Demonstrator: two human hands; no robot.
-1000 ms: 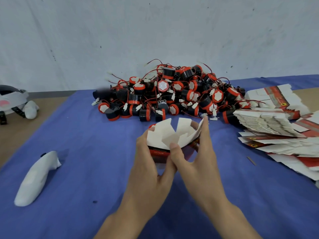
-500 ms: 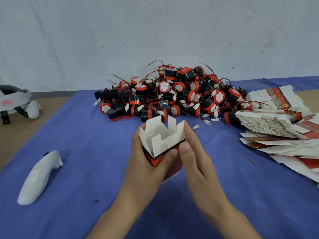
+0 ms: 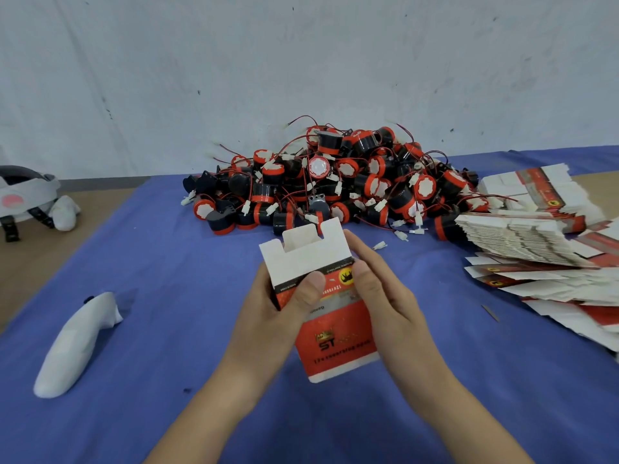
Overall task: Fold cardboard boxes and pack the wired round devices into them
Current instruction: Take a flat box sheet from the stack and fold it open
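At the centre of the frame a red and white cardboard box (image 3: 335, 333) is held above the blue cloth (image 3: 160, 296), its white top flaps open. The left hand (image 3: 264, 316) curls round its left side, thumb on the front. The right hand (image 3: 385, 296) pinches the right edge. I cannot tell whether its bottom is closed. Above it lies the pile of wired round devices (image 3: 335, 182), with flat boxes (image 3: 522, 239) at the right.
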